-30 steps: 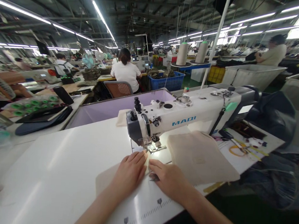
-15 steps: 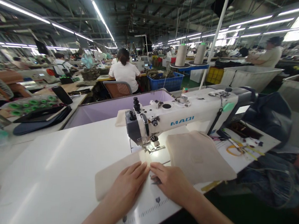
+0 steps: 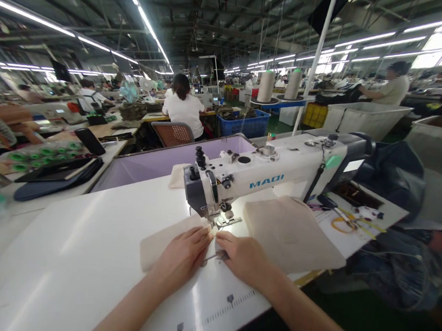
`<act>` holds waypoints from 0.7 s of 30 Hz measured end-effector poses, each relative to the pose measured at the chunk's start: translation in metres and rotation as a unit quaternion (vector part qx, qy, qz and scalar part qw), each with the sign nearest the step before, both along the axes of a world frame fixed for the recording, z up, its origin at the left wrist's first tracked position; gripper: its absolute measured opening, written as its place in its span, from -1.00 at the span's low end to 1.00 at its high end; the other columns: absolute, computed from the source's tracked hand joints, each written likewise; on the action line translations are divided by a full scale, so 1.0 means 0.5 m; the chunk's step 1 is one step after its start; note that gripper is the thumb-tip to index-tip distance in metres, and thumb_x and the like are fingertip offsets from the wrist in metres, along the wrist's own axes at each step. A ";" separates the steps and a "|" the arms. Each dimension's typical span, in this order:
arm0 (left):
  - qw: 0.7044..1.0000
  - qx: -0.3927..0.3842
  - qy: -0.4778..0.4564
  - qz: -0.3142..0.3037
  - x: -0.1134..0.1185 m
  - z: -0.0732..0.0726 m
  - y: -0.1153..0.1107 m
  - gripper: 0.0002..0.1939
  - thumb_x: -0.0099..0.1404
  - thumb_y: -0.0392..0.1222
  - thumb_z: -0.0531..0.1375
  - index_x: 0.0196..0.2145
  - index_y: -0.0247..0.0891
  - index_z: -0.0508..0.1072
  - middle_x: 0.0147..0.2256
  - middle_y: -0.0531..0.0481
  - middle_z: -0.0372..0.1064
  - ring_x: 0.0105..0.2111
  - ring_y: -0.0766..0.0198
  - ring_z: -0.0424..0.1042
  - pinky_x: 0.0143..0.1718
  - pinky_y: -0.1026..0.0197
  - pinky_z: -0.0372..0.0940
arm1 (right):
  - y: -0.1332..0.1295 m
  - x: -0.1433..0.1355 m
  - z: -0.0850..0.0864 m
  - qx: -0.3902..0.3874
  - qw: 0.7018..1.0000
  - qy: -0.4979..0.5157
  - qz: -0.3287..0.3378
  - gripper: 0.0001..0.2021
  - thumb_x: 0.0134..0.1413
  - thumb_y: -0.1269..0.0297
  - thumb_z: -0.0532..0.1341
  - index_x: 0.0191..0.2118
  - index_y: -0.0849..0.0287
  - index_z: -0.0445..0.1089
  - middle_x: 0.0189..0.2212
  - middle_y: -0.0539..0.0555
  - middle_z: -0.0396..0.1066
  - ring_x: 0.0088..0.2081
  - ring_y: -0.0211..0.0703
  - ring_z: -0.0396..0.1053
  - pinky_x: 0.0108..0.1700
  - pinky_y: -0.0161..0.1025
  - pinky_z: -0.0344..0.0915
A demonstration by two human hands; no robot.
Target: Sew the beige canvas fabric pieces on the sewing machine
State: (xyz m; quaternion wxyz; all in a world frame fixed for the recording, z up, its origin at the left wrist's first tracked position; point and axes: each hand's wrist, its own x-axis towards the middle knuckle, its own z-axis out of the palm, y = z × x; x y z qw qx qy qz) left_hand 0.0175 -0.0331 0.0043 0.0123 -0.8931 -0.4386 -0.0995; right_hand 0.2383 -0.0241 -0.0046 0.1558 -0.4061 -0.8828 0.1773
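A white sewing machine (image 3: 270,172) stands on the white table, its presser foot and needle area (image 3: 226,219) lit by a lamp. A narrow beige fabric piece (image 3: 157,244) lies left of the needle, one end at the presser foot. My left hand (image 3: 183,252) lies on this fabric with its fingers stretched out flat. My right hand (image 3: 244,256) is closed, its fingertips pinching the fabric's end just in front of the foot. A small grey metal piece (image 3: 220,255) shows under its fingers; its kind is unclear. Right of it lies a larger beige fabric panel (image 3: 288,232).
Scissors (image 3: 345,218) and a yellow tape lie on the table's right end. Another beige piece (image 3: 179,176) rests behind the machine head. Beyond the table are a lilac bin (image 3: 148,165), a seated person (image 3: 183,106) and a blue basket (image 3: 243,124). Thread cones (image 3: 266,86) stand behind.
Both hands have moved slightly forward, bringing the narrow fabric piece closer to the presser foot. The view has shifted a little.
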 end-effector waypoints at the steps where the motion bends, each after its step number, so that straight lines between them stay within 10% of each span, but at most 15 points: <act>1: 1.000 -0.002 -0.005 0.001 -0.001 0.002 0.007 -0.64 0.51 -0.21 0.00 0.14 -0.17 0.47 0.13 -0.12 0.46 0.13 0.04 0.42 0.14 -0.04 0.39 | 0.001 0.000 0.000 0.000 1.000 0.002 -0.001 -0.73 0.28 0.38 0.13 0.04 0.07 0.44 0.18 0.03 0.43 0.03 -0.04 0.49 0.03 -0.22 0.37; 21: 0.999 0.012 -0.019 0.024 -0.019 -0.011 0.045 -0.62 0.50 -0.17 0.03 0.17 -0.19 0.45 0.17 -0.13 0.43 0.17 0.06 0.38 0.21 -0.05 0.33 | -0.011 0.001 -0.016 0.000 0.999 0.032 -0.014 -0.71 0.23 0.36 0.17 0.05 0.07 0.44 0.23 -0.01 0.39 0.01 -0.01 0.51 0.00 -0.22 0.39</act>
